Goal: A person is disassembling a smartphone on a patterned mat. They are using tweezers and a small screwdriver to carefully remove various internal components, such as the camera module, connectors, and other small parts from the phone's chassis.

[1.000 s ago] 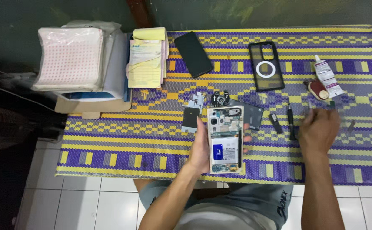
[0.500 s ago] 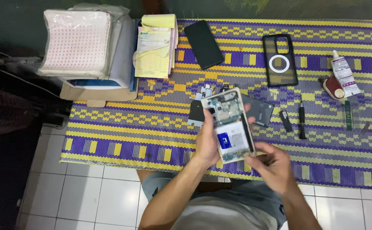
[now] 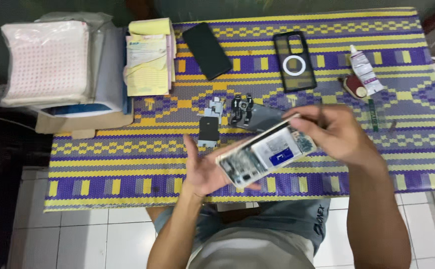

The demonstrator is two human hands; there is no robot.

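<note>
Purple-and-yellow woven cloth covers the tabletop (image 3: pixel 128 149), with an opened smartphone (image 3: pixel 266 155) held above its near edge, innards facing up. Left hand (image 3: pixel 205 169) cradles the phone's lower end in an open-palmed grip, while the right hand (image 3: pixel 337 134) pinches its upper end. Beyond the phone lie loose phone parts (image 3: pixel 227 117), a black handset (image 3: pixel 207 50) and a clear phone case (image 3: pixel 294 61).

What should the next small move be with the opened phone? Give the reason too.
Probably steady the opened phone first. It lies tilted across the left hand, cradled more than clasped, while the right hand pinches its far end. Loose small parts sit on the patterned cloth just beyond, so a firmer, level hold seems safest before any work on the exposed inside.
</note>
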